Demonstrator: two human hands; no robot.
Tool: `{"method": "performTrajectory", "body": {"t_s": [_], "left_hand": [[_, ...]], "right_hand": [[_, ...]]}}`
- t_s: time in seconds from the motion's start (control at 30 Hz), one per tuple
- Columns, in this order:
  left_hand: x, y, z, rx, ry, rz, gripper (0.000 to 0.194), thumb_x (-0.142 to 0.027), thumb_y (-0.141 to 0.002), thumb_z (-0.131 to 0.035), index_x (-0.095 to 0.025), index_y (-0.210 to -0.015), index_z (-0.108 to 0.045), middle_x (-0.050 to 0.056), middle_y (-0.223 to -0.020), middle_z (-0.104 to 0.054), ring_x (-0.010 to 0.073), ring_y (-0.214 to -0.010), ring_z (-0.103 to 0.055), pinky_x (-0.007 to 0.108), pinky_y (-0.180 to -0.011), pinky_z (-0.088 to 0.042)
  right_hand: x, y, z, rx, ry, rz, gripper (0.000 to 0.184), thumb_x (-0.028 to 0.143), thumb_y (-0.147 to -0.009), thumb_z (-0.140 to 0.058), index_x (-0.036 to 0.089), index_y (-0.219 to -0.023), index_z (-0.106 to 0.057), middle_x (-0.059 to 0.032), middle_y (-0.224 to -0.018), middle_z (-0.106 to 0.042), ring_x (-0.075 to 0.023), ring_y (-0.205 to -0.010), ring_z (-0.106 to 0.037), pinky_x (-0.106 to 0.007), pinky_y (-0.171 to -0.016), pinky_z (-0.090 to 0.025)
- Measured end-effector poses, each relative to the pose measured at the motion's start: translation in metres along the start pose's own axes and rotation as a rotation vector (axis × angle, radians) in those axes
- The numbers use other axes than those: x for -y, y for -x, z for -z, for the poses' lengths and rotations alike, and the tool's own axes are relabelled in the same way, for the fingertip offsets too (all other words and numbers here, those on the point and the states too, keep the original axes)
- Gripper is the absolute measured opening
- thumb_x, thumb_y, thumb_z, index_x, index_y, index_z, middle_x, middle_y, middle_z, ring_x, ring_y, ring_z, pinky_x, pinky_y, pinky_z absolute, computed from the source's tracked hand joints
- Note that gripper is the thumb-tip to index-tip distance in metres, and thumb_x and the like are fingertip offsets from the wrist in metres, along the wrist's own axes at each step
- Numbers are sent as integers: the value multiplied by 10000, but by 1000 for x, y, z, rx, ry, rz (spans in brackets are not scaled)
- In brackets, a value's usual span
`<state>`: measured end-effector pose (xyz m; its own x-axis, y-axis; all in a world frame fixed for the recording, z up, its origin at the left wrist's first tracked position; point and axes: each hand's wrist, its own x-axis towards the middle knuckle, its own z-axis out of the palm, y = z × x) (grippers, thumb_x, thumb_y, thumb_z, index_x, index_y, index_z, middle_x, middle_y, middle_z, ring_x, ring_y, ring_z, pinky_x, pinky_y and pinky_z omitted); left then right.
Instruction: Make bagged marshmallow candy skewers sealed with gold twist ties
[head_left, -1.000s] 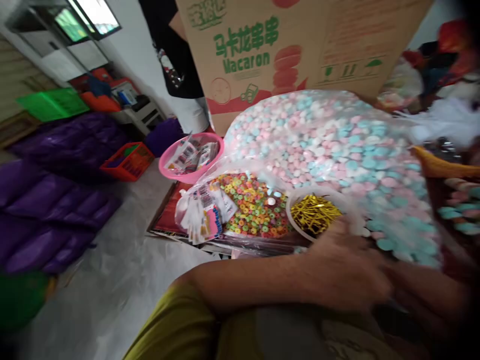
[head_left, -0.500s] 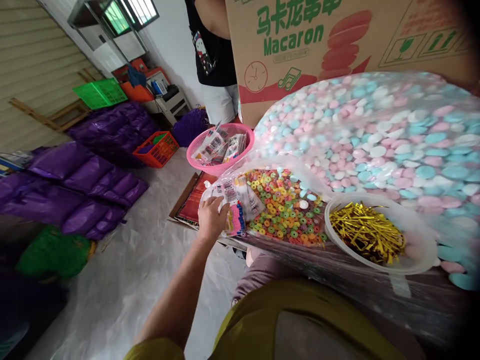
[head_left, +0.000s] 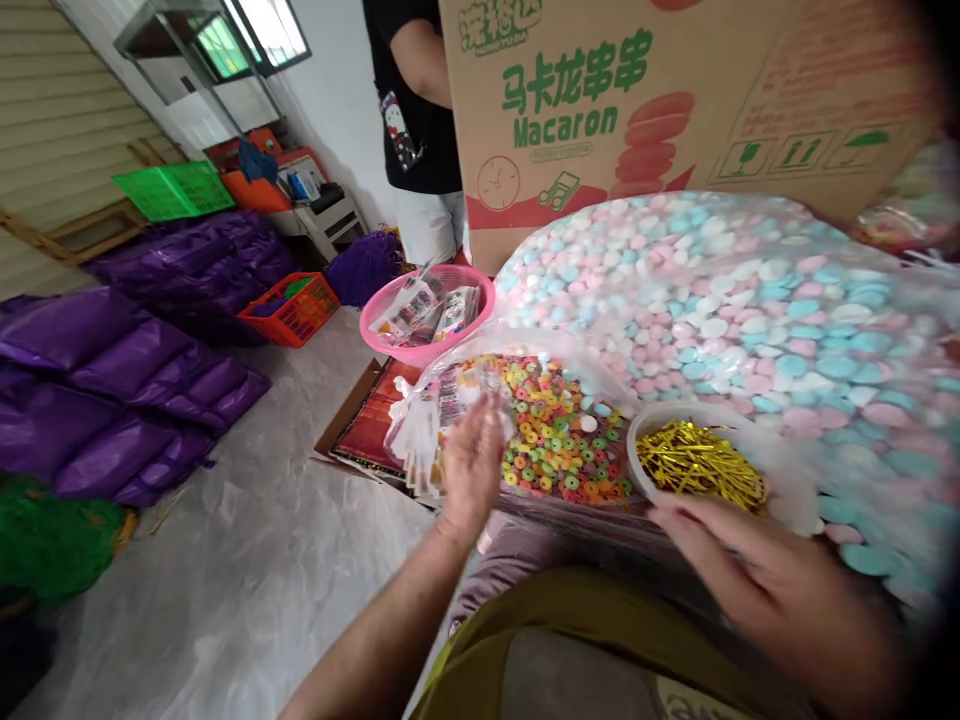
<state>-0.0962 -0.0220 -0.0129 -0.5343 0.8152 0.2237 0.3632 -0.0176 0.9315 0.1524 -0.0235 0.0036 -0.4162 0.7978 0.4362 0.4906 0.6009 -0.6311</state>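
My left hand (head_left: 472,460) is closed at the fanned pile of small printed plastic packets (head_left: 420,430), with a clear plastic packet (head_left: 493,382) showing blurred above its fingertips. Beside it lie many colourful ring-shaped candies (head_left: 559,430) on clear plastic. My right hand (head_left: 780,585), slightly blurred, hovers in front of the white plastic bowl (head_left: 799,490). Its fingers are stretched out and hold nothing that I can see. Gold twist ties (head_left: 701,465) fill part of that bowl.
Behind the candies spreads a large clear bag of pink, white and blue sweets (head_left: 697,320), against a cardboard box (head_left: 570,180). A pink basket (head_left: 427,345) of packets stands at the back left. Another person (head_left: 420,130) stands beyond. Purple bundles (head_left: 127,400) lie on the floor.
My left hand reached the printed packets, then closed and turned upward with a clear packet. My right hand, out of view half a second ago, has come in by the bowl. The view has shifted.
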Motion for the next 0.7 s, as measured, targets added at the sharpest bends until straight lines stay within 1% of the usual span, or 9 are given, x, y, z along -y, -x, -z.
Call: {"method": "performTrajectory", "body": {"t_s": [0.07, 0.2, 0.3, 0.4, 0.43, 0.5, 0.53, 0.6, 0.7], "left_hand": [[-15, 27, -33, 111, 106, -109, 314, -350, -931, -456, -256, -1160, -649, 47, -1332, -572, 231, -1275, -464, 438, -1120, -259], [-25, 53, -74, 291, 186, -58, 335, -360, -940, -436, -246, -1178, -643, 65, -1340, -565, 234, -1289, -458, 432, -1133, -249], [-29, 46, -73, 324, 127, -105, 443, -384, -941, -432, -230, -1355, -468, 93, -1409, -488, 226, -1306, -439, 404, -1097, -317], [-45, 30, -64, 230, -147, -575, 723, -435, -747, -703, -206, -1373, -421, 138, -1490, -354, 316, -1374, -302, 489, -1120, -224], [-53, 25, -63, 362, -236, -707, 679, -441, -704, -738, -221, -1302, -505, 134, -1455, -408, 342, -1345, -340, 525, -1114, -201], [-67, 19, -68, 665, -330, -810, 291, -337, -751, -706, -227, -1017, -664, 83, -1192, -643, 300, -1144, -547, 537, -1077, -241], [-73, 18, -72, 801, -330, -770, 106, -284, -791, -661, -211, -867, -679, 50, -1001, -704, 245, -985, -620, 496, -1030, -318], [-79, 19, -82, 970, -251, -576, 167, -231, -839, -590, -179, -686, -632, 2, -709, -678, 151, -707, -621, 354, -841, -449], [-78, 22, -94, 1072, -86, -289, 198, -273, -839, -590, -167, -677, -629, -5, -644, -642, 118, -612, -576, 236, -622, -445]], "right_hand": [[12, -16, -24, 103, -293, -159, 251, 362, -895, -521, 264, -1116, -588, -79, -854, -694, -181, -692, -650, -282, -587, -511], [6, -30, -41, 62, -407, -305, 326, 464, -902, -449, 189, -787, -581, -22, -667, -583, -150, -613, -539, -259, -543, -454], [-13, -22, -17, 76, -331, -388, 382, 437, -929, -373, 180, -685, -516, -5, -619, -546, -125, -584, -493, -243, -553, -411], [-24, -14, 21, 371, -233, -373, 373, 372, -930, -377, 178, -624, -463, 13, -571, -511, -103, -546, -453, -234, -524, -330], [-24, -13, 33, 455, -199, -330, 363, 349, -924, -391, 176, -610, -447, 20, -564, -495, -97, -542, -432, -235, -520, -301], [-25, -14, 52, 504, -150, -266, 352, 331, -912, -421, 174, -597, -425, 32, -556, -459, -90, -540, -393, -238, -514, -260], [-25, -14, 59, 474, -142, -265, 339, 330, -906, -438, 172, -606, -435, 32, -571, -460, -90, -554, -394, -234, -520, -262], [-29, -13, 66, 362, -167, -309, 235, 322, -878, -497, 169, -700, -516, 21, -667, -519, -97, -623, -446, -219, -551, -308], [-37, -8, 63, 189, -301, -339, 123, 282, -841, -552, 180, -898, -589, 0, -821, -582, -112, -732, -509, -214, -632, -388]]}}
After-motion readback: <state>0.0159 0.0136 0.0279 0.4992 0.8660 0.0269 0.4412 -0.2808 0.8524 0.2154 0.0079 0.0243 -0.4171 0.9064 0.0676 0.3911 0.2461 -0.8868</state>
